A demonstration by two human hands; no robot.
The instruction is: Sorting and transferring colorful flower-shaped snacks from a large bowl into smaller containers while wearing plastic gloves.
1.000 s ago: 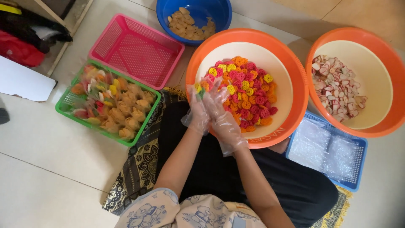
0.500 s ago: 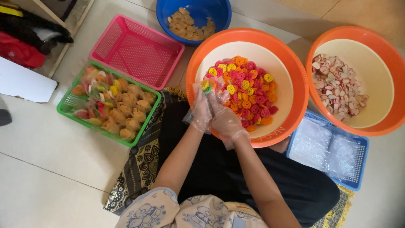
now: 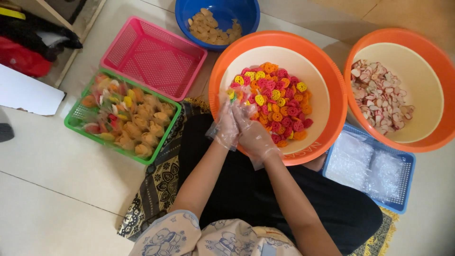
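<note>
Both hands wear clear plastic gloves and meet over the near left rim of a big orange basin (image 3: 332,71). The basin holds a heap of round pink, yellow and orange crackers (image 3: 279,104). My left hand (image 3: 226,125) pinches a small clear bag with a few crackers at its top. My right hand (image 3: 253,135) presses against it and grips the same bag from the right. The bag itself is mostly hidden between the fingers.
A green basket (image 3: 76,124) of filled small bags sits at left, a pink basket (image 3: 118,42) behind it. A blue bowl (image 3: 251,19) holds pale crackers. A second orange basin (image 3: 441,66) has pink-white pieces. A blue basket (image 3: 407,166) holds clear bags.
Both hands have drawn slightly back toward me from the heap, staying together on the small bag at the basin's rim.
</note>
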